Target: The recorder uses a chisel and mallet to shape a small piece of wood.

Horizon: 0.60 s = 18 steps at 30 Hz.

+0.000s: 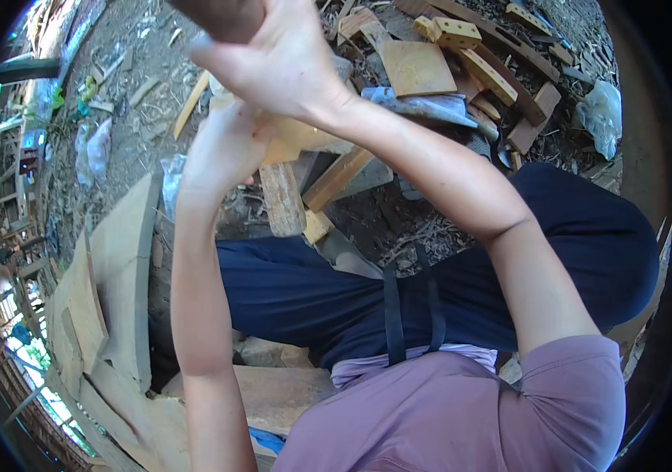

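Note:
My right hand (285, 67) is raised at the top of the view, its fingers wrapped round a thick, rounded brown wooden piece (222, 14). That piece is blurred and runs out of the upper edge. Just below and to the left, my left hand (222, 149) is closed against a pale piece of wood (297, 140), with most of its fingers hidden. The right wrist crosses in front of this wood. Under the left hand, a weathered wooden block (283, 200) points down toward my legs.
Cut wooden blocks (419, 67) and strips lie piled at the upper right, one block (456, 33) with holes. A clear plastic bag (600, 118) lies beyond them. Large boards (120, 275) lean at the left. My dark-clothed legs (446, 295) are folded close below the hands.

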Available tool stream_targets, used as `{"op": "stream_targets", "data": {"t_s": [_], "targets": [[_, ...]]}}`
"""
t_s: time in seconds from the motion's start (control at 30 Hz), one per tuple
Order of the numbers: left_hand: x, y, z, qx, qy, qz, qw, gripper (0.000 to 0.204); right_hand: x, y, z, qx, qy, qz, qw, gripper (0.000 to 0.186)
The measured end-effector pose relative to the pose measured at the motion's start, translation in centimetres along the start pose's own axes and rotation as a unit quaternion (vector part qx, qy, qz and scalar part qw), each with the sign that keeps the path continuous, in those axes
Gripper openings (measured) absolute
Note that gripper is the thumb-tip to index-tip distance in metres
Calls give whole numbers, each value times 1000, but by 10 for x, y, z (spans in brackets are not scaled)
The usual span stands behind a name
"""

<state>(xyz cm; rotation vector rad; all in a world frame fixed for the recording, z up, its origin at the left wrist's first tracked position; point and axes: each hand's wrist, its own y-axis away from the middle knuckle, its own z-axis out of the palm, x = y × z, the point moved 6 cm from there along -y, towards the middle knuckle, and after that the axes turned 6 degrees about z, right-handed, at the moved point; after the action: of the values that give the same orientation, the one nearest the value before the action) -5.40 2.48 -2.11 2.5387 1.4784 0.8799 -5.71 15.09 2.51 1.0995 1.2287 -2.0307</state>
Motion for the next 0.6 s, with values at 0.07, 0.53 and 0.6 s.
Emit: {"op": "stream_targets", "data": {"t_s": [0.07, 0.53, 0.6], "targets": [[-1, 3, -1, -20, 6, -15, 1000, 32, -15, 6, -3, 22, -37, -76, 996, 27], [-2, -13, 5, -38, -14, -30, 999, 30, 31, 12, -2, -85, 27, 10, 996, 31], [-2, -3, 3, 9, 9, 10, 1000, 30, 22, 9, 3, -96, 28, 52, 994, 30]]}}
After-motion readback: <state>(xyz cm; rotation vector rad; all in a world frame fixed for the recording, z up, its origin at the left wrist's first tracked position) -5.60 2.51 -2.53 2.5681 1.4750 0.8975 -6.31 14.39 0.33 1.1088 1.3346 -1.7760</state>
